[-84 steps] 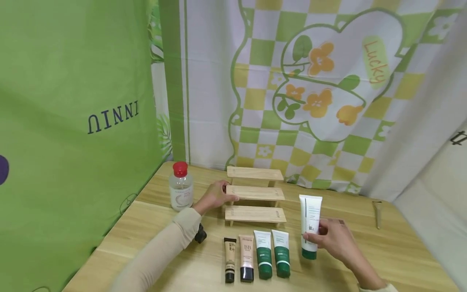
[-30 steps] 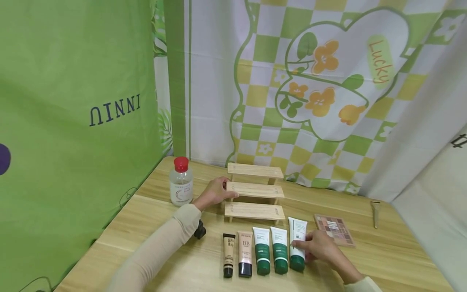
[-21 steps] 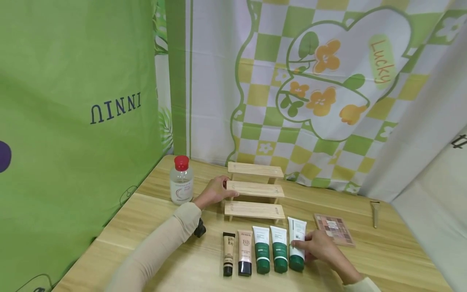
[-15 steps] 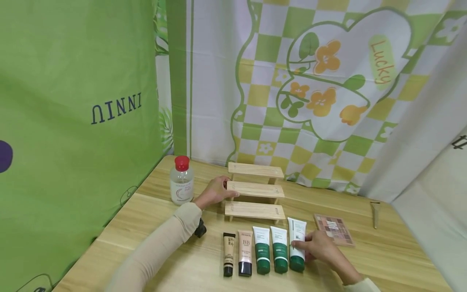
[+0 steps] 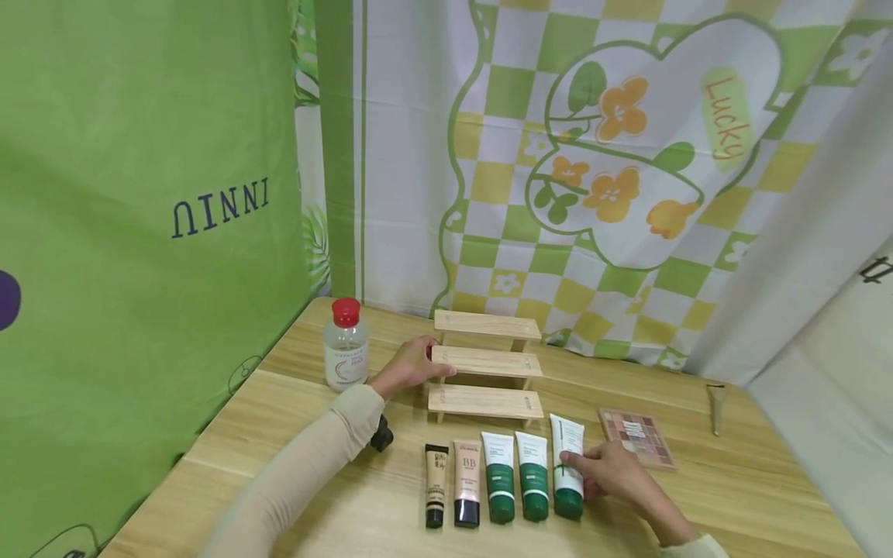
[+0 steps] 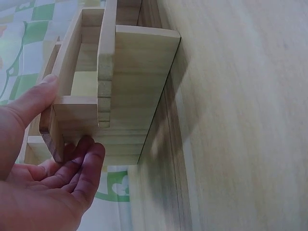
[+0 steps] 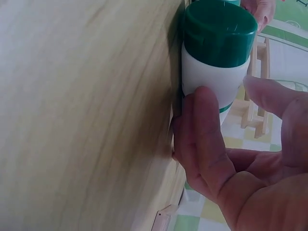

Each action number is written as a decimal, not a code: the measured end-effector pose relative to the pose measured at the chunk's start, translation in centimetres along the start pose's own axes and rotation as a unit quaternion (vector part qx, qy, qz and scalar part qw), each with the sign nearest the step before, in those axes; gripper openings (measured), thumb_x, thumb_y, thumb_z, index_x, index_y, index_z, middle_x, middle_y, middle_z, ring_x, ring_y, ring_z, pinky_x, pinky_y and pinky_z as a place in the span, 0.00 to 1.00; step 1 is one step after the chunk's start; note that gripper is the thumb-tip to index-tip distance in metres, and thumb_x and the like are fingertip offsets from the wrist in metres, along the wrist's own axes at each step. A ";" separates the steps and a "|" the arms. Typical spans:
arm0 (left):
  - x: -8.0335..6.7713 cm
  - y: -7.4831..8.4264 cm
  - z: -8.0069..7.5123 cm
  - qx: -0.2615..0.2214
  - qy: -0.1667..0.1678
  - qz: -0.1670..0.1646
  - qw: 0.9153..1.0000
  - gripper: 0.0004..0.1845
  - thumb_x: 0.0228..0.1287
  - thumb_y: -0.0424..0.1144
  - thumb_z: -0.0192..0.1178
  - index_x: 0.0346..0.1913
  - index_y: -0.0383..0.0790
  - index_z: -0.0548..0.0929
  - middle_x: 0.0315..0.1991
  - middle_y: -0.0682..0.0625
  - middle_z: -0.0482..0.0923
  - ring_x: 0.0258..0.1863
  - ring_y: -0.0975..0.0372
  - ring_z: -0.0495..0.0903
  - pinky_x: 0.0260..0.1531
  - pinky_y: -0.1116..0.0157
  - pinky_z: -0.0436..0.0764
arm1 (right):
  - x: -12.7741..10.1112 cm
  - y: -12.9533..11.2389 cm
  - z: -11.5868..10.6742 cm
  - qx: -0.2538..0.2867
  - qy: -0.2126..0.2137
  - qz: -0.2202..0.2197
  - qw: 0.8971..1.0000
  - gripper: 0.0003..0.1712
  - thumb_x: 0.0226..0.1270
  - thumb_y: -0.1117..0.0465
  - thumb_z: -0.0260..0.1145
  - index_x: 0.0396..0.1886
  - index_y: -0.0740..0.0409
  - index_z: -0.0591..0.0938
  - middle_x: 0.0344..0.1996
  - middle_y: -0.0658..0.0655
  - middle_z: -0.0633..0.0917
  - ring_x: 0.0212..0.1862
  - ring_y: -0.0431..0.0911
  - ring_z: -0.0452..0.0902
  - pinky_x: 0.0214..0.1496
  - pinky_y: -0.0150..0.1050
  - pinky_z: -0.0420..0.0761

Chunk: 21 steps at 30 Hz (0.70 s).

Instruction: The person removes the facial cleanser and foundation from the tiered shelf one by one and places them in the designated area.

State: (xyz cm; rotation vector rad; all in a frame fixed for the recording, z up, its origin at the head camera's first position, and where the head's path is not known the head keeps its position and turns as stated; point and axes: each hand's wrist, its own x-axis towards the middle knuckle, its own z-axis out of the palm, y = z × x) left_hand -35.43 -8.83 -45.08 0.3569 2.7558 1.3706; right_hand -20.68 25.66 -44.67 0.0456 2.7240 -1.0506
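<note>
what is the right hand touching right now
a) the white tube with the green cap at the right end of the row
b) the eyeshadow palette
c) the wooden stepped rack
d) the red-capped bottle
a: the right hand rests its fingers on the white tube with the green cap, last in the row of tubes lying on the table.

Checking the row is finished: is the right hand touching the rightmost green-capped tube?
Touching: the right wrist view shows the right hand with fingers against the rightmost green-capped tube.

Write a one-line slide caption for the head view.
Right hand grips a green-capped tube lying in a row on the wooden table, left hand holds the stepped wooden rack.
</note>
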 end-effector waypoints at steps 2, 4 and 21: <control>0.1 0.0 -0.1 -0.002 -0.002 -0.006 1.000 0.28 0.50 0.49 0.76 0.48 0.36 0.77 0.37 0.47 0.78 0.36 0.58 0.75 0.36 0.63 0.77 | 0.0 0.0 0.1 0.015 0.002 0.006 1.000 0.28 0.66 0.44 0.65 0.36 0.69 0.86 0.19 0.55 0.83 0.23 0.46 0.82 0.30 0.39 0.82; 0.1 -0.1 -0.2 0.001 -0.001 -0.006 1.000 0.30 0.50 0.49 0.76 0.50 0.35 0.77 0.38 0.46 0.79 0.37 0.57 0.76 0.38 0.62 0.77 | 0.0 0.0 0.2 0.032 0.005 0.011 0.999 0.29 0.67 0.45 0.65 0.40 0.73 0.85 0.22 0.56 0.84 0.24 0.47 0.82 0.30 0.40 0.83; -1.9 -1.1 0.3 0.003 0.046 0.006 0.999 0.53 0.53 0.55 0.72 0.72 0.28 0.58 0.63 0.33 0.70 0.62 0.42 0.71 0.60 0.49 0.72 | -1.5 -0.6 -2.4 0.025 0.028 0.024 0.999 0.41 0.73 0.43 0.57 0.62 0.80 0.67 0.42 0.70 0.84 0.36 0.50 0.85 0.38 0.42 0.84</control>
